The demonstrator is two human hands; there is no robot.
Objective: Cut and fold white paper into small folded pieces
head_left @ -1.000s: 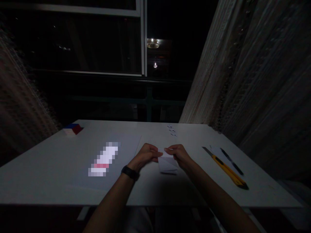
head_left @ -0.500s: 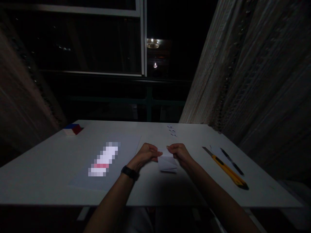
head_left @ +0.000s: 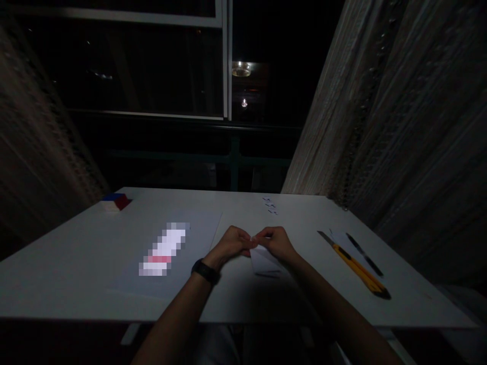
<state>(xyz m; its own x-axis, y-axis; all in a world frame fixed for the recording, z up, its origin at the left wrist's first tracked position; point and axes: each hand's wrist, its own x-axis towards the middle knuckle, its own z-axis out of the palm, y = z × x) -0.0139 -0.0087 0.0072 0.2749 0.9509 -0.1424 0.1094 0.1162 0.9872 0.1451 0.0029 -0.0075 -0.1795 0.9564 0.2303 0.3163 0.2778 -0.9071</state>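
A small folded piece of white paper [head_left: 264,262] hangs just above the white table [head_left: 76,263] near its front edge. My left hand [head_left: 232,244], with a dark watch on the wrist, pinches the paper's upper left corner. My right hand [head_left: 276,242] pinches the top edge beside it, and the fingertips of the two hands meet. The paper's lower part shows below my right hand. The room is dim.
A large pale sheet [head_left: 171,253] lies left of my hands. A yellow utility knife [head_left: 355,266] and a black pen [head_left: 363,254] lie at the right. A red, white and blue block [head_left: 114,202] sits at the far left corner. Curtains hang on both sides of a dark window.
My hands have drawn together until the fingertips touch over the paper's top edge. The paper has folded narrower and now shows less between the hands.
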